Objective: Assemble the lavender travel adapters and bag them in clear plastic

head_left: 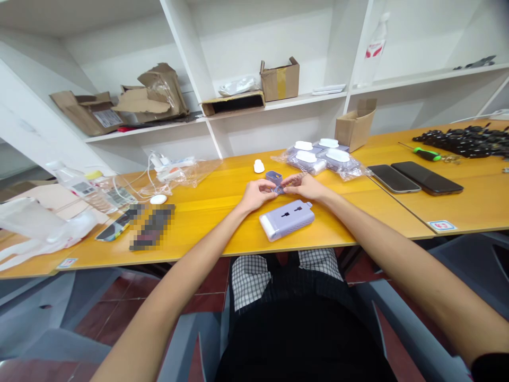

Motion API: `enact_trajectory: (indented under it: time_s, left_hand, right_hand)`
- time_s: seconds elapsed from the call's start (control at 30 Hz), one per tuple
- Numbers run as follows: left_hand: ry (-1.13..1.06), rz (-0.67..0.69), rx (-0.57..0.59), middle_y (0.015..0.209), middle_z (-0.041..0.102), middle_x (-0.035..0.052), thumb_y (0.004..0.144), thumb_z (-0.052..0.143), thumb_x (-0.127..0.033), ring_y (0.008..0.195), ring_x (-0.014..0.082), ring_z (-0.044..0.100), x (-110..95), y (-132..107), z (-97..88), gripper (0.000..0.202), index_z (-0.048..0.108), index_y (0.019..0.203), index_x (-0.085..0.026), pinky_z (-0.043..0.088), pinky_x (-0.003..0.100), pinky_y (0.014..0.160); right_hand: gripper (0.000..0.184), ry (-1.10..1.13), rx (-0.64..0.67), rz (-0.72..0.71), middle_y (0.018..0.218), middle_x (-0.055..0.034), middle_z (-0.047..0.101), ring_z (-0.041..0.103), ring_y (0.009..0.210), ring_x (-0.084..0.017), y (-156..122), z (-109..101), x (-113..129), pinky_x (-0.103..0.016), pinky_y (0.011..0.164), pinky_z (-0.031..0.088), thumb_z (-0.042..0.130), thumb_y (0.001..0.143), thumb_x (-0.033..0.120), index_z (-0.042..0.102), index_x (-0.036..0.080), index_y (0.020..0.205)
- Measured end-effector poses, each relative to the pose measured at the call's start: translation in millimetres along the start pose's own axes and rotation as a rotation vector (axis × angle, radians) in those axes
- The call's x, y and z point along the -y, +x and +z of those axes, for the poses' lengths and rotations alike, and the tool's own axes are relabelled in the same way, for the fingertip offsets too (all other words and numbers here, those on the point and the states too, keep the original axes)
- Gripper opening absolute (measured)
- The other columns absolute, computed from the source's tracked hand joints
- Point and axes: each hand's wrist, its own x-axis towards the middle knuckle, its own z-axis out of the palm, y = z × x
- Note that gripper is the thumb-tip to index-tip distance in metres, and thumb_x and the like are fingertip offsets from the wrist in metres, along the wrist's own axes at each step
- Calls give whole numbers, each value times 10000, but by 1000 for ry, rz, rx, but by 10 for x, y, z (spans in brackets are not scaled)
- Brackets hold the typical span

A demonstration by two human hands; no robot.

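My left hand (255, 195) and my right hand (305, 185) meet above the table, both closed with their fingertips on a small translucent purplish part (279, 189). Its exact kind is too small to make out. Just behind my fingers stands a small purple open-topped holder (273, 175). Nearer to me a purple rectangular case (292, 216) lies on the tabletop, tilted towards the right, with a white end on its left and two small black pieces on its upper face. Beyond the hands lies a small white rounded piece (259, 166).
Several plastic-wrapped purple-and-white units (318, 155) lie behind my right hand, beside a cardboard box (356, 124). To the right are two dark phones (427, 178), a green-handled screwdriver (427, 154) and a pile of black parts (469, 140). Cables, a power strip (175, 168) and bottles occupy the left.
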Motion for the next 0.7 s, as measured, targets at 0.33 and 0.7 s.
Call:
enact_trajectory:
  time_s: [0.33,0.7]
  left_hand:
    - [20,40,8,972,768,78,689,887,-199,818,175,709,20,4,1,252,802,923,-157,583,371,849]
    - [15,71,30,981,762,86,678,900,-214,800,168,702,34,5,4,253,799,900,-145,583,356,826]
  right_hand:
    - [252,95,-51,-38,930,-84,800,717,851,-213,99,25,-148,-358,820,582,874,728,287,773,168,927]
    - [275,50,-89,5,816,-93,785,702,750,-197,74,18,-135,-290,649,543,859,794,378,751,150,905]
